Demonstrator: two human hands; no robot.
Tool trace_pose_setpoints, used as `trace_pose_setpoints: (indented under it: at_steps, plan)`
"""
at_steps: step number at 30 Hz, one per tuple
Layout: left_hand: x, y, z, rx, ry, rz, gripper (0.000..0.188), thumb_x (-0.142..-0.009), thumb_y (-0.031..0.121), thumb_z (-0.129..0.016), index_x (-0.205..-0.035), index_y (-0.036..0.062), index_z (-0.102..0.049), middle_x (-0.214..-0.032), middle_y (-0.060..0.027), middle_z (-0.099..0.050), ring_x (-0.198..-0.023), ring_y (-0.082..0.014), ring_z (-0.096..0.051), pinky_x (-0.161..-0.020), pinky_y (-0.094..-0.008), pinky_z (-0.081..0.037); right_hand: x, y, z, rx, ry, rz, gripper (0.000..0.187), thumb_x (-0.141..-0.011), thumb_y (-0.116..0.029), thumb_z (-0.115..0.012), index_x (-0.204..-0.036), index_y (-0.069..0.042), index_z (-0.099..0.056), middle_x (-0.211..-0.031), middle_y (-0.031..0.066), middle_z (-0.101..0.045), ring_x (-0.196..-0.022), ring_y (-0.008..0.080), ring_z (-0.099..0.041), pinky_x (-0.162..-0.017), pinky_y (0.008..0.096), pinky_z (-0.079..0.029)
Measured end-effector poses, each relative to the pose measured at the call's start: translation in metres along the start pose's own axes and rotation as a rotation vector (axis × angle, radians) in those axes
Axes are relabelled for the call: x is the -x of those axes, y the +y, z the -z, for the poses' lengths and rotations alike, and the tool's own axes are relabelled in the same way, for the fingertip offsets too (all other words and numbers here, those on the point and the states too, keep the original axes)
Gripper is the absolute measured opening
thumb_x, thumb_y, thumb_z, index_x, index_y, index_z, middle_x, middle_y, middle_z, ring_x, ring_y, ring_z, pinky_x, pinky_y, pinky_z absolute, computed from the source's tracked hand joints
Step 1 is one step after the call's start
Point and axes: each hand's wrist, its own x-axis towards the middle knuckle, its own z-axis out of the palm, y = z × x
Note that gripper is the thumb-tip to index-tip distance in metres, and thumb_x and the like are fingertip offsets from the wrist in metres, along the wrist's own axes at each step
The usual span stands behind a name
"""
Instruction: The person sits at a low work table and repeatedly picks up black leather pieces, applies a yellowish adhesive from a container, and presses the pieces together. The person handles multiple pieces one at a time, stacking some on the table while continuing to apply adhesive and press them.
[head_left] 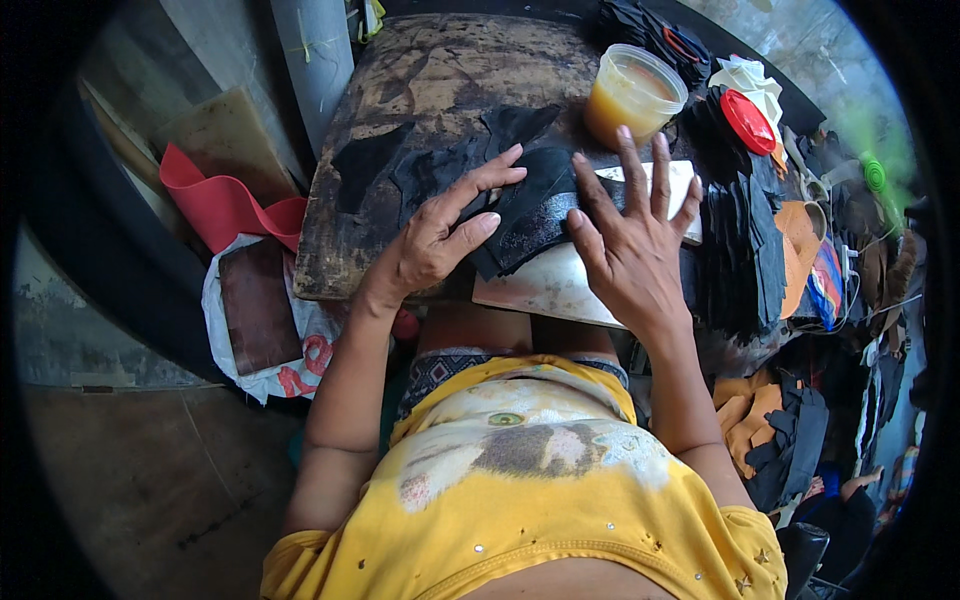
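Note:
My left hand (440,235) presses its fingers on a black leather piece (530,215) that lies on a pale board (560,285) across my lap. My right hand (632,240) lies flat, fingers spread, on the right part of the same black piece and the board. Neither hand grips anything. More black leather scraps (430,160) lie on the worn dark wooden worktop (440,80) just beyond my left hand.
A plastic tub of amber glue (632,95) stands at the back, its red lid (748,122) beside it. Stacked black and tan leather pieces (760,250) crowd the right. A red sheet (225,205) and a brown slab on white plastic (260,305) sit left.

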Motion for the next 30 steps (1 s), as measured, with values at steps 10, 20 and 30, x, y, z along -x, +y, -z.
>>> trace_pose_setpoints:
  at_steps: [10,20,30]
  plan:
    - [0.022,-0.006,-0.024,0.02,0.136,-0.014,0.087,-0.088,0.031,-0.069,-0.154,-0.0002,-0.023,-0.155,-0.0262,-0.03,-0.148,-0.0334,-0.025,-0.12,-0.0408,-0.02,-0.026,0.0,-0.005,-0.002,-0.045,0.133,0.061,-0.094,-0.056,-0.042,-0.139,-0.017,-0.057,-0.157,0.0177,-0.032,-0.151,0.0365,-0.011,-0.113,0.0661,0.008]
    - [0.028,-0.016,-0.048,-0.128,0.279,0.048,0.085,-0.084,0.019,-0.074,-0.152,0.0002,-0.027,-0.148,-0.028,-0.04,-0.134,-0.0392,-0.046,-0.11,-0.042,-0.039,-0.05,0.021,-0.008,-0.023,-0.145,0.321,0.056,-0.09,-0.058,-0.04,-0.139,-0.038,-0.055,-0.159,0.0114,-0.031,-0.15,0.0373,-0.014,-0.113,0.0713,0.001]
    - [0.031,-0.022,-0.054,-0.08,0.299,0.137,0.075,-0.089,0.023,-0.069,-0.149,0.0,-0.031,-0.151,-0.0245,-0.038,-0.134,-0.042,-0.044,-0.111,-0.0457,-0.037,-0.025,0.014,0.0,-0.079,-0.176,0.36,0.05,-0.095,-0.055,-0.039,-0.141,-0.041,-0.052,-0.161,0.007,-0.029,-0.151,0.0341,-0.014,-0.115,0.0649,0.01]
